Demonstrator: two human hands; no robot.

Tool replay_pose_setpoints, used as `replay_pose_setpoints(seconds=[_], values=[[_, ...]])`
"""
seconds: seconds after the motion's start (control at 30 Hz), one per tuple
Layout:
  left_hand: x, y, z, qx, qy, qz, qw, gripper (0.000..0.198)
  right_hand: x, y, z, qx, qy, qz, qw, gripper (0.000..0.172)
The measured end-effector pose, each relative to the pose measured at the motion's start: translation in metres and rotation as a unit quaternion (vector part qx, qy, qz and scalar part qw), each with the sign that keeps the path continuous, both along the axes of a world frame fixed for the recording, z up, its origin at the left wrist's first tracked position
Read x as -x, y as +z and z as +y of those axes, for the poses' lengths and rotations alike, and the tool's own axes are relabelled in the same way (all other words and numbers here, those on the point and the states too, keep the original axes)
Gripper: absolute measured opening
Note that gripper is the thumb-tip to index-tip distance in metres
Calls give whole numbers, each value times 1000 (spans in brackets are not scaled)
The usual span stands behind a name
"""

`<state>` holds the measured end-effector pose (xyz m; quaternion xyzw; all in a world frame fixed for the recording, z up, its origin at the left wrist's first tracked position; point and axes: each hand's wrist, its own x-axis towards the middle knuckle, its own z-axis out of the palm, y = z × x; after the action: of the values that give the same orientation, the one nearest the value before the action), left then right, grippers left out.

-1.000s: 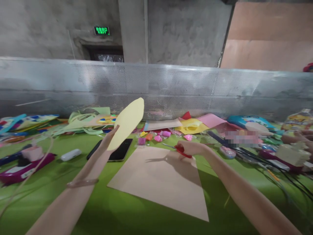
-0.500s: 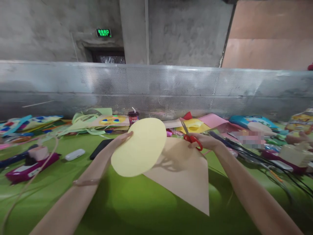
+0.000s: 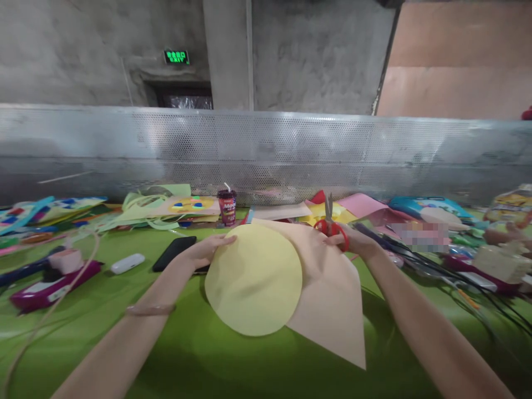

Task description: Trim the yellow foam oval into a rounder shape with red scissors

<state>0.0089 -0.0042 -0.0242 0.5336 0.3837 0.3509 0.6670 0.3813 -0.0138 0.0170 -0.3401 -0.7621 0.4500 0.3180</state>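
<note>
My left hand [image 3: 210,249] pinches the upper left edge of a round pale yellow paper [image 3: 254,282], thumb on top. The yellow disc overlaps the left part of a larger beige sheet of paper [image 3: 332,299], whose pointed lower corner reaches toward me. In my right hand [image 3: 348,238] are red-handled scissors [image 3: 332,226], blades pointing up and away from me and slightly parted. That hand is over the upper right part of the beige sheet; whether its fingers also touch the sheet is hard to see.
A dark drink cup [image 3: 226,208] with a straw stands behind the papers. By my left forearm lie a black phone [image 3: 172,252] and a white case [image 3: 127,263]. Purple power strips [image 3: 54,285], dark cables [image 3: 432,263] and coloured sheets surround the workspace. Another person's hand [image 3: 501,235] shows far right.
The yellow disc has come down and turned flatter over the beige sheet, uncovering the cup. The scissors have swung from pointing up-left to nearly straight up.
</note>
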Motion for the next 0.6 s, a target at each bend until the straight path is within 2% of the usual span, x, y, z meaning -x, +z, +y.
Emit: replay_pose_setpoints(seconds=[0.23, 0.47, 0.6], values=[[-5, 2, -3, 6, 17, -33, 999, 37, -1, -2, 3, 23, 6, 72, 997, 22], [-10, 4, -7, -4, 42, -10, 999, 36, 15, -1, -1, 14, -6, -25, 1000, 27], [-9, 1, -5, 8, 38, 14, 999, 35, 14, -3, 3, 9, -25, -40, 999, 26]])
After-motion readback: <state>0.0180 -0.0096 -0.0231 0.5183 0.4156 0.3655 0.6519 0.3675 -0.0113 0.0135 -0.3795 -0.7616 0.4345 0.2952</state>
